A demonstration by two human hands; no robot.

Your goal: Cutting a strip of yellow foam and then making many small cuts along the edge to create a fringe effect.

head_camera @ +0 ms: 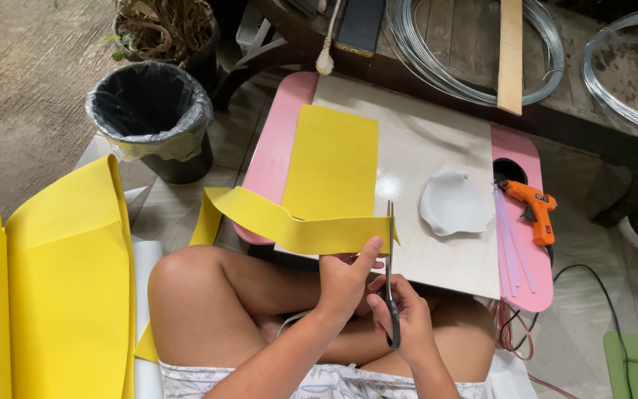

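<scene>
**Scissors at the end of the yellow strip**

Knees folded under me, I sit at the near edge of a small pink table [278, 151] with a pale board [437, 148] laid across its top. My left hand [345, 277] pinches the near end of a long yellow foam strip [289, 222], thumb up against its lower edge. My right hand [404, 314] is closed through the handles of the scissors [390, 273] — blades upright, nearly shut, biting the strip at its right end.

As I judge it, the strip is already cut free along its length: it curves off over the table's left edge, apart from the wider yellow sheet [331, 162] lying flat on the board. What looks left is this short trim at the end; I cannot tell whether the blades have gone all the way through.

Toward the right edge lie a white curled piece [454, 201], a bundle of clear glue sticks [511, 236] and an orange glue gun [533, 209] beside a round hole in the tabletop. More yellow foam [60, 281] is stacked on the floor at my left, near a lined bin [153, 111]. Nothing crowds the blades — only the strip's own sagging tail.
</scene>
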